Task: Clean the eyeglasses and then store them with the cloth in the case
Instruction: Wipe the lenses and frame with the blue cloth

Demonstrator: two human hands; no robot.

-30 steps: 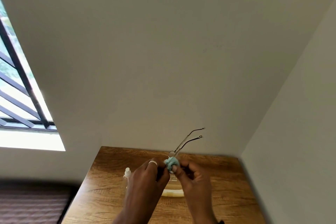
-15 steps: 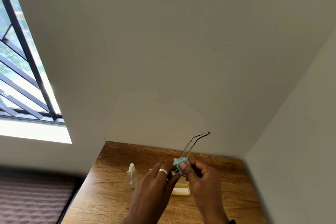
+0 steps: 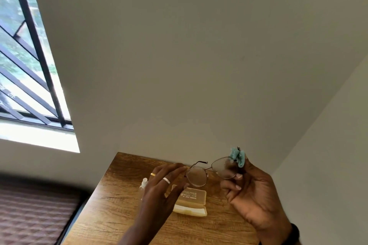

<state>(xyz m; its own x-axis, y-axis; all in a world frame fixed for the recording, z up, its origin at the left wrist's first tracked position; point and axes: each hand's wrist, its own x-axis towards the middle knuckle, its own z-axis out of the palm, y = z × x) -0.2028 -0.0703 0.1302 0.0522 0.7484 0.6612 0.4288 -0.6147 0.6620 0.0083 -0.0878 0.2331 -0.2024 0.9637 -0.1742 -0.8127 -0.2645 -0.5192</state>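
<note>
Thin metal-framed eyeglasses (image 3: 207, 171) are held up above the wooden table (image 3: 123, 213), lenses facing me. My right hand (image 3: 256, 195) pinches the right lens through a crumpled teal cloth (image 3: 238, 156). My left hand (image 3: 161, 187), wearing rings, has its fingers extended with the tips at the left lens rim. Below the glasses a pale yellow plastic case (image 3: 191, 202) lies on the table, partly hidden by my left hand.
A small clear spray bottle (image 3: 144, 184) stands on the table behind my left hand. Walls enclose the table at the back and right. A barred window (image 3: 25, 65) is at the left, and a dark quilted surface (image 3: 33, 217) lies below it.
The glasses have turned from edge-on with temples pointing up to lenses facing me. My hands have spread apart, and the cloth has moved right with my right hand.
</note>
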